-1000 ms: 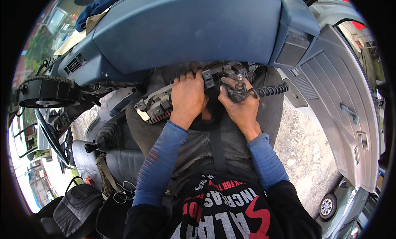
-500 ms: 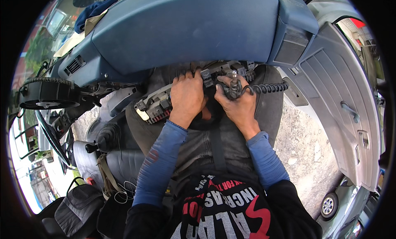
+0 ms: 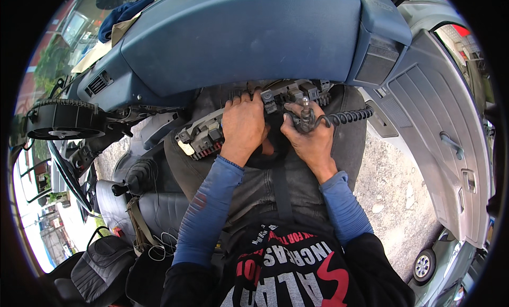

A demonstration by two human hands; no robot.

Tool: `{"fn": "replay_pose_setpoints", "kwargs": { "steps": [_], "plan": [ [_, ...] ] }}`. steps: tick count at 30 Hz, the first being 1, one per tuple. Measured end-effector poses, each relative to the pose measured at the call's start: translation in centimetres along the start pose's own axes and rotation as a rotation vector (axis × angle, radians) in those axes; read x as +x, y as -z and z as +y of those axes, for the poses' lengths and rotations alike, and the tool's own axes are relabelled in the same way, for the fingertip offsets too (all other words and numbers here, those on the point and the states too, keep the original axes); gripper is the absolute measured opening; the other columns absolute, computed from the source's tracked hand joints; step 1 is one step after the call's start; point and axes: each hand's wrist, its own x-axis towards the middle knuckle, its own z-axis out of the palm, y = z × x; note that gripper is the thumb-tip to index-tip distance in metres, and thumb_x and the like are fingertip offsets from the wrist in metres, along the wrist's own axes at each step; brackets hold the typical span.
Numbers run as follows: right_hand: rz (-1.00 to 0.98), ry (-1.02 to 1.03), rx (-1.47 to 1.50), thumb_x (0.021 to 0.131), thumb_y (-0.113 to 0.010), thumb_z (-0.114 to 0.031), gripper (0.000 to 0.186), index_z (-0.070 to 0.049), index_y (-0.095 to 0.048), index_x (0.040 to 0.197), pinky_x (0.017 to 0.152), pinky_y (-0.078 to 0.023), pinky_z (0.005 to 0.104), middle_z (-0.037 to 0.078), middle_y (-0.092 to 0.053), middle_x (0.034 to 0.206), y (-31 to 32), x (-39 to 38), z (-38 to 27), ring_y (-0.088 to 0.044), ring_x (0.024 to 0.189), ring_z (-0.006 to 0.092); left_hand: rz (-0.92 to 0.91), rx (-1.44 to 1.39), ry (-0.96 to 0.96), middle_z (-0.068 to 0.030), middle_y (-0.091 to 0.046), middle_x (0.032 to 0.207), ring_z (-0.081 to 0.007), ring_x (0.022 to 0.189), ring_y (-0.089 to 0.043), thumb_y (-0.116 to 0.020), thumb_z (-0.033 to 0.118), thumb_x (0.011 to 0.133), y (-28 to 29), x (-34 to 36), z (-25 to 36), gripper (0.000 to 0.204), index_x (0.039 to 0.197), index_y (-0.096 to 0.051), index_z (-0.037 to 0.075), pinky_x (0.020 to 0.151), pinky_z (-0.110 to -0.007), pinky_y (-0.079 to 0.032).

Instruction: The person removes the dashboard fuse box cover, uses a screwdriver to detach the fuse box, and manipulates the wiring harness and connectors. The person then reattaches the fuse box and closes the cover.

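Note:
Across my lap lies a long grey fuse box (image 3: 199, 137), with rows of small red fuses and dark relays at its left end. My left hand (image 3: 243, 124) is closed over the middle of it, fingers curled round the far edge. My right hand (image 3: 314, 150) is closed round a dark hand tool (image 3: 306, 119) with a shiny metal end pointing up. A coiled black cord (image 3: 350, 115) runs from that tool to the right, over my thigh. The hand hides the tool's lower part, so I cannot tell whether it touches the fuse box.
The blue dashboard (image 3: 238, 42) arches just beyond my hands. On the right, a grey door (image 3: 424, 100) stands open above rough concrete ground (image 3: 392, 185). To my left are a gear lever (image 3: 121, 189), a grey seat (image 3: 172, 174) and a round black blower-like part (image 3: 64, 119).
Both hands keep their holds. The right hand and its tool have come slightly toward me; the whole view has shifted a little.

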Motion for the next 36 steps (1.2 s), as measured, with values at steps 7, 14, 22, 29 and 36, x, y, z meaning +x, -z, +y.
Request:
{"fn": "replay_pose_setpoints", "kwargs": {
  "steps": [7,14,22,29,36],
  "plan": [
    [-0.016,0.042,-0.035,0.079,-0.085,-0.005,0.03,0.0,-0.073,0.106,0.071,-0.062,0.037,0.014,-0.071,0.109,-0.6,-0.2,0.0,-0.077,0.084,0.0305,0.025,-0.006,-0.024,-0.0189,-0.071,0.104,-0.0382,0.102,-0.07,-0.088,0.02,0.066,-0.3,0.1,-0.2,0.062,0.121,-0.065,0.001,0.089,-0.048,-0.055],
    [-0.013,-0.035,0.026,0.082,-0.083,-0.007,0.027,-0.003,-0.077,0.108,0.073,-0.059,0.0359,0.013,-0.072,0.103,-0.5,-0.2,-0.3,-0.075,0.084,0.0275,-0.068,0.016,0.01,-0.0181,-0.07,0.113,-0.036,0.109,-0.068,-0.091,0.024,0.067,0.4,0.0,-0.1,0.076,0.133,-0.06,0.001,0.096,-0.046,-0.053],
    [-0.126,-0.484,0.392,0.085,-0.072,-0.004,0.011,0.004,-0.075,0.092,0.072,-0.053,0.0304,0.011,-0.071,0.095,9.7,-1.4,-1.7,-0.068,0.076,0.0179,0.127,-0.426,-0.014,-0.0233,-0.067,0.132,-0.0407,0.126,-0.063,-0.087,0.019,0.078,5.5,-2.7,2.6,0.065,0.136,-0.063,0.002,0.108,-0.047,-0.049],
    [-0.513,-0.243,-0.081,0.082,-0.082,-0.022,0.038,0.001,-0.07,0.109,0.081,-0.059,0.0412,0.02,-0.072,0.109,18.8,-4.6,-1.6,-0.072,0.089,0.0362,-0.698,-1.262,-0.055,-0.0159,-0.07,0.124,-0.0249,0.119,-0.066,-0.081,0.03,0.095,4.9,-5.0,16.1,0.067,0.144,-0.052,-0.006,0.105,-0.038,-0.052],
    [-0.404,-0.534,0.652,0.098,-0.074,-0.034,0.038,0.002,-0.074,0.108,0.075,-0.058,0.0352,0.012,-0.073,0.089,28.4,-4.3,9.9,-0.073,0.083,0.0229,-0.895,-1.498,0.305,-0.0088,-0.073,0.093,-0.0148,0.082,-0.071,-0.071,0.012,0.102,0.5,-1.8,17.6,0.03,0.124,-0.06,-0.006,0.077,-0.03,-0.057]
  ]
}}
